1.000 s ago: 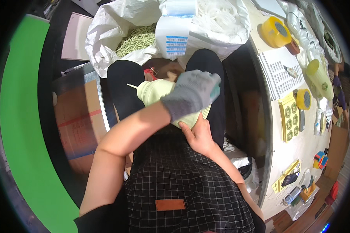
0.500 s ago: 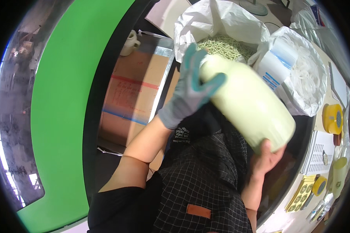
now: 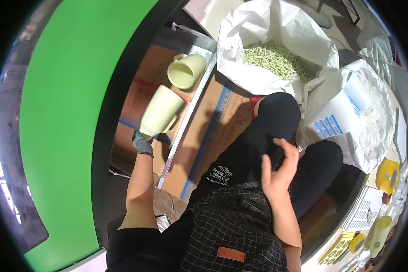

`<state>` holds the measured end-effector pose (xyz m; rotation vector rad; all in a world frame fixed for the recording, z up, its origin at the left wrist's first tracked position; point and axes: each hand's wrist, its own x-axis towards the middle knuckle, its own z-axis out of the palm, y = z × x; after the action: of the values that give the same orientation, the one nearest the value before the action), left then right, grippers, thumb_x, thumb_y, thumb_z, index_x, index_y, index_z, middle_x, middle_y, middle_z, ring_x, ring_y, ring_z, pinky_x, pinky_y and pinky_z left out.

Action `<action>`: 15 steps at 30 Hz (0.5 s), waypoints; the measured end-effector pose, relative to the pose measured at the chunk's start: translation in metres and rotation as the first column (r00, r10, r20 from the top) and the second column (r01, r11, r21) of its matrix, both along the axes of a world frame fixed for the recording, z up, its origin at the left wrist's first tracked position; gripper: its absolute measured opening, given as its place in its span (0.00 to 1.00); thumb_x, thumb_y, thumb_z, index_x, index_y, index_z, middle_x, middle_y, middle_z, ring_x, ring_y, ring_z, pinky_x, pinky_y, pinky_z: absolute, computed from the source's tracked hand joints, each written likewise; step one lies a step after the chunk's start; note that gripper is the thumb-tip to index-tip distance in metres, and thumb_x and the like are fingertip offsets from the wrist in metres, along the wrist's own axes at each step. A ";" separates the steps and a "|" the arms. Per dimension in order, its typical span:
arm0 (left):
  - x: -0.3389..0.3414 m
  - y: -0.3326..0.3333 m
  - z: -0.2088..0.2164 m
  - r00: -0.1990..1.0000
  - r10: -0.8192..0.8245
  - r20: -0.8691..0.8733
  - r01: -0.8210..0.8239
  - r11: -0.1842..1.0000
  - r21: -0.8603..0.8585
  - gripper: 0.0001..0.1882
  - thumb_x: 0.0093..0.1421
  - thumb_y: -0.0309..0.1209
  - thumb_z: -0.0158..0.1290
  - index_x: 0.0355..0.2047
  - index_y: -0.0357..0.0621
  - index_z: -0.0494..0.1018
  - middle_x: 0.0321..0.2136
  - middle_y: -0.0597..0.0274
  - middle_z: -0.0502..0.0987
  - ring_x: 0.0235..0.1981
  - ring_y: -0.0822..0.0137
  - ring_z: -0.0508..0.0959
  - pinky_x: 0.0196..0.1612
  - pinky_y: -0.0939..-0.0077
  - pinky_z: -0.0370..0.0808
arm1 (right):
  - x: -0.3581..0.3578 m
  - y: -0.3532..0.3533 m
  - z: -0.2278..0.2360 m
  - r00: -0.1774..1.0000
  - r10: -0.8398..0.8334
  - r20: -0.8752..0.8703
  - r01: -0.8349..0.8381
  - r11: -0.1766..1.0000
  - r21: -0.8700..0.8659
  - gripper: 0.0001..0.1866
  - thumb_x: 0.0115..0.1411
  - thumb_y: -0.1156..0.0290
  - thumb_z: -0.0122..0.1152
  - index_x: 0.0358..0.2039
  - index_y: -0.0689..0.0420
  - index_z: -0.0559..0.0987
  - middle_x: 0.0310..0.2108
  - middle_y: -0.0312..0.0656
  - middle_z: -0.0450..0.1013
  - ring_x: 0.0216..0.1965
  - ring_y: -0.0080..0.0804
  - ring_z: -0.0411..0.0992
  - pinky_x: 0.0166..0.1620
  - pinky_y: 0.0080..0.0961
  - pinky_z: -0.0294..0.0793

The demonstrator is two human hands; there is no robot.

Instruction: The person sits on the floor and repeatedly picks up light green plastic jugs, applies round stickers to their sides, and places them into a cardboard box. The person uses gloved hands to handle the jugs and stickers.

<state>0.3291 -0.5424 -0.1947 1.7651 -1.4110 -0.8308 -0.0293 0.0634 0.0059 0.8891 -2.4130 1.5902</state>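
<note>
My left hand [image 3: 143, 142], in a grey and teal glove, grips one end of a pale green plastic jug [image 3: 161, 111]. The jug lies tilted over a cardboard-lined bin at my left, its handle toward me; much of my fingers is hidden behind it. Just beyond it, a second pale green jug [image 3: 184, 72] rests in the bin, its open mouth showing. My bare right hand [image 3: 280, 168] hovers above my lap, holding nothing, with thumb and fingers apart.
The bin's metal rail [image 3: 186, 122] runs beside my left leg. A white sack of pale green sticks [image 3: 276, 61] stands ahead, next to another sack of clear rings [image 3: 371, 122]. A green-topped surface [image 3: 63, 136] borders the left. Yellow tape rolls [image 3: 387, 176] sit at right.
The jug has gone from in front of me, between both hands, to the bin at left in my left hand. My right hand has let go of it.
</note>
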 end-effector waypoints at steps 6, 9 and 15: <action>-0.117 0.110 -0.005 0.555 0.095 0.826 -0.052 0.996 -0.079 0.46 0.58 0.63 0.64 0.65 0.40 0.70 0.63 0.38 0.71 0.59 0.37 0.75 0.61 0.42 0.74 | -0.007 -0.007 -0.060 0.995 -0.096 -0.022 0.098 0.981 0.169 0.27 0.61 0.74 0.71 0.60 0.63 0.75 0.52 0.53 0.74 0.53 0.53 0.71 0.59 0.47 0.71; -0.152 0.122 -0.026 0.796 -0.112 0.595 0.228 0.966 -0.123 0.46 0.59 0.64 0.63 0.62 0.35 0.72 0.60 0.34 0.72 0.59 0.35 0.74 0.63 0.42 0.72 | -0.009 -0.011 -0.074 0.995 -0.070 -0.075 0.078 0.989 0.122 0.26 0.61 0.73 0.71 0.59 0.62 0.76 0.50 0.53 0.74 0.51 0.52 0.71 0.57 0.45 0.70; -0.232 0.109 -0.055 0.897 -0.282 0.341 0.272 0.959 0.077 0.35 0.63 0.57 0.65 0.53 0.35 0.79 0.45 0.42 0.83 0.44 0.48 0.83 0.50 0.53 0.79 | -0.016 -0.016 -0.083 0.991 -0.071 -0.113 0.083 0.991 0.110 0.22 0.62 0.70 0.71 0.55 0.59 0.78 0.45 0.48 0.72 0.46 0.47 0.70 0.53 0.44 0.70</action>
<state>0.0974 -0.4334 -0.2496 1.8213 -1.9293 -0.7027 -0.0458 0.0477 -0.0773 0.8653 -2.4504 1.3532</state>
